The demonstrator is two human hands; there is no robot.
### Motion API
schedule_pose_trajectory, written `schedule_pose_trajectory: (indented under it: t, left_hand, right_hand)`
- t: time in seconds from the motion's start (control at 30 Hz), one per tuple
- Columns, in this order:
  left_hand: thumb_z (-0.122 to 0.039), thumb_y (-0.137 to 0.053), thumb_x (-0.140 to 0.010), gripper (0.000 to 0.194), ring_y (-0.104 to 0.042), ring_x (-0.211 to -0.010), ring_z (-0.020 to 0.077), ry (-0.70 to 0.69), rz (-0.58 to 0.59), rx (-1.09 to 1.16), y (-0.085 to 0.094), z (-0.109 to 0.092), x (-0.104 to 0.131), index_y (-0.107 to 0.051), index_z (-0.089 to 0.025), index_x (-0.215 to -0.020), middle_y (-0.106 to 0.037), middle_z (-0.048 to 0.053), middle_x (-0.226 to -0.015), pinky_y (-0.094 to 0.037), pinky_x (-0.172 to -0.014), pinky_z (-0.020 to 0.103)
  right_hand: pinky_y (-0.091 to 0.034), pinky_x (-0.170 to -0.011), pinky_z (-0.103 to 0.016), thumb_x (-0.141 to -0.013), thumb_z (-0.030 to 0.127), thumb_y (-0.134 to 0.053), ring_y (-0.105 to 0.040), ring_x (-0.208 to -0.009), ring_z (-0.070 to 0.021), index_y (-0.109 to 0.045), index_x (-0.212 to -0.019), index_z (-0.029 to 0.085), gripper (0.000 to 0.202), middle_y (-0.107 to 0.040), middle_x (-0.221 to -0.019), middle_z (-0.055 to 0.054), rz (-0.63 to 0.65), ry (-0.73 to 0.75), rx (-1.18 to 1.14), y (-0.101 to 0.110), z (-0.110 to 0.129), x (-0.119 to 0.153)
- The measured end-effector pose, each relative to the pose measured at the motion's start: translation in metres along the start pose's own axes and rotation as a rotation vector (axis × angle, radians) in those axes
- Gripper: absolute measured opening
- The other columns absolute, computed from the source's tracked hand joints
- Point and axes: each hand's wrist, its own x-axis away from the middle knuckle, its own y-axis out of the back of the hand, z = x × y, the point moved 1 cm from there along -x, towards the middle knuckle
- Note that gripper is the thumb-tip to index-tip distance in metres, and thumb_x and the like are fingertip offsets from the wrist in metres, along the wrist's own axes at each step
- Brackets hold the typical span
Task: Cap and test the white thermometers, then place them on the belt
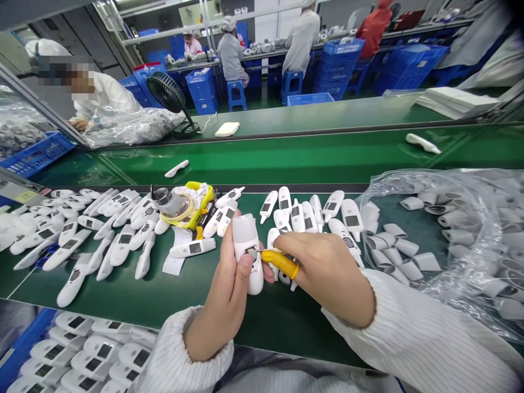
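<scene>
My left hand (229, 278) is closed around a white handheld thermometer (246, 234), held upright above the green bench. Its thumb presses near a dark opening on the thermometer's face. My right hand (323, 267) is pinched against the thermometer's right side, with a yellow finger cot (281, 264) on one finger. A thin tip shows at the end of that finger, too small to make out. Behind and below my right hand lie several white thermometers (308, 216), some partly hidden by it. Another thermometer (192, 248) with a grey screen lies left of my left hand.
Many thermometers (123, 243) cover the bench's left side. A yellow tray (207, 199) holds a grey-topped bottle (167, 202) and tape. At right, a clear plastic bag (470, 218) holds white covers. A blue crate (33, 338) stands lower left. Across the green conveyor belt (286, 161), co-workers sit.
</scene>
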Motion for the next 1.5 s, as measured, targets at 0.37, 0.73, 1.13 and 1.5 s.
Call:
schedule_pose_trajectory:
  t: [0.37,0.73,1.13,1.5]
  left_hand:
    - [-0.041,-0.043,-0.100,0.069,-0.043,-0.037,0.0070,0.310,0.311,0.500,0.003,-0.001,-0.018,-0.006,-0.033,-0.158,-0.059,-0.004,-0.059,-0.038,-0.037,0.014]
    - [-0.011,-0.049,-0.085,0.089,-0.054,-0.054,0.0081,0.269,0.367,0.607,0.002,-0.002,-0.014,-0.004,-0.038,-0.158,-0.062,-0.002,-0.078,-0.047,-0.052,0.019]
    - [-0.022,-0.047,-0.094,0.075,-0.054,-0.062,0.0155,0.036,0.089,0.102,-0.004,0.002,-0.004,-0.013,-0.034,-0.159,-0.062,0.005,-0.091,-0.053,-0.059,0.030]
    - [-0.037,-0.042,-0.100,0.066,-0.065,-0.107,0.0284,0.095,0.022,-0.191,-0.005,0.049,0.016,-0.011,-0.038,-0.158,-0.048,0.013,-0.146,-0.056,-0.087,0.044]
  right_hand:
    - [-0.034,-0.051,-0.021,-0.102,0.022,-0.046,-0.052,-0.053,-0.0074,-0.065,-0.086,0.016,0.026,-0.061,-0.066,0.002,-0.108,0.189,-0.184,0.000,-0.008,-0.004]
    - [-0.049,-0.062,-0.019,-0.096,0.016,-0.056,-0.063,-0.073,-0.0102,-0.062,-0.098,0.016,0.006,-0.067,-0.081,-0.004,-0.312,0.286,-0.366,0.008,-0.015,0.000]
    - [-0.043,-0.053,-0.024,-0.095,0.015,-0.057,-0.059,-0.065,-0.0120,-0.062,-0.086,0.017,0.010,-0.065,-0.075,-0.002,-0.263,0.229,-0.190,-0.014,0.009,0.008]
    - [-0.052,-0.050,-0.024,-0.073,0.040,-0.081,-0.056,-0.052,-0.0106,-0.044,-0.075,0.022,0.041,-0.049,-0.063,0.008,0.327,-0.649,-1.344,-0.042,0.010,0.001]
